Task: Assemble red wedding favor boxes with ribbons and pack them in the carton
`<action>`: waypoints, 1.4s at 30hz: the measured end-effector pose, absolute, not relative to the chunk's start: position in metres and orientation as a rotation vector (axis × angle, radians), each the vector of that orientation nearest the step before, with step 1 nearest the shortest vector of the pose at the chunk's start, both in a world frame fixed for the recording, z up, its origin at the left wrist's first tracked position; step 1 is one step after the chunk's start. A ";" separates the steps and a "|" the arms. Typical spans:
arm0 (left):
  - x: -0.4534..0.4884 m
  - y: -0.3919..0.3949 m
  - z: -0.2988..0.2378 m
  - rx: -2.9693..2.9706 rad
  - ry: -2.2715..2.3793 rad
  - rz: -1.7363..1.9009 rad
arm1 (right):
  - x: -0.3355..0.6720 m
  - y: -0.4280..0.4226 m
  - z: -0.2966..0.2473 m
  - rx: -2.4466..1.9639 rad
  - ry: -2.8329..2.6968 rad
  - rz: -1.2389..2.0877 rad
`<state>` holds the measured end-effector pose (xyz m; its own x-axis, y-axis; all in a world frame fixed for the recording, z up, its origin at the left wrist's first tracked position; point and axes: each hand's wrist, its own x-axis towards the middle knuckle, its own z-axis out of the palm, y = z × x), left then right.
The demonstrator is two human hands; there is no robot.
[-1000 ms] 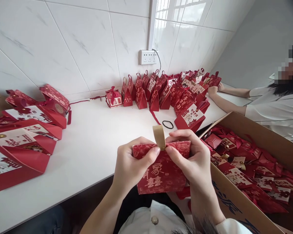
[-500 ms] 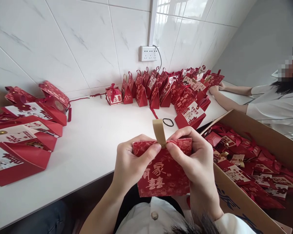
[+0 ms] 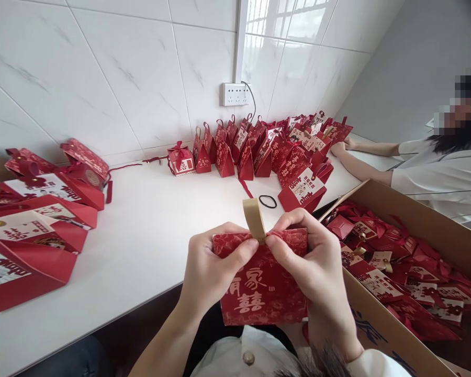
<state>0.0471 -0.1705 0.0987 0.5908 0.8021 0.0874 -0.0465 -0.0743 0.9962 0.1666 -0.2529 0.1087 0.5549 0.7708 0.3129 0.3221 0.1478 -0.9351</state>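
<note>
Between my two hands is a red paper gift box [image 3: 265, 293] with pale printed characters, held in front of my body at the table's edge. A gold ribbon loop [image 3: 253, 215] stands up from the middle of its top edge. My left hand [image 3: 215, 262] grips the left part of the top, thumb in front and fingers behind. On the other side my right hand [image 3: 308, 262] does the same, and both thumbs press beside the base of the loop. The fingers behind the box are mostly hidden.
Red gift boxes [image 3: 223, 157] line the white table [image 3: 149, 225] by the wall. More boxes [image 3: 35, 267] stand at left. A black elastic band [image 3: 267, 201] lies ahead. At right a cardboard carton [image 3: 427, 220] holds many boxes. Another person's hands [image 3: 339, 149] are at the far right.
The whole view has shifted slightly, so the scene sits a little lower. My hands keep the same grip on the gift box, and the ribbon loop leans slightly more to the left.
</note>
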 end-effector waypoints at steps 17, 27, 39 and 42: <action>0.045 -0.166 0.115 1.459 0.564 0.813 | 0.169 -0.260 0.110 -1.522 -1.117 0.338; 0.047 -0.157 0.109 1.471 0.610 0.855 | 0.172 -0.261 0.110 -1.540 -1.139 0.517; 0.058 -0.151 0.106 1.431 0.440 0.820 | 0.183 -0.270 0.110 -1.600 -1.158 0.600; 0.061 -0.148 0.104 1.331 0.376 0.806 | 0.186 -0.268 0.107 -1.547 -1.137 0.641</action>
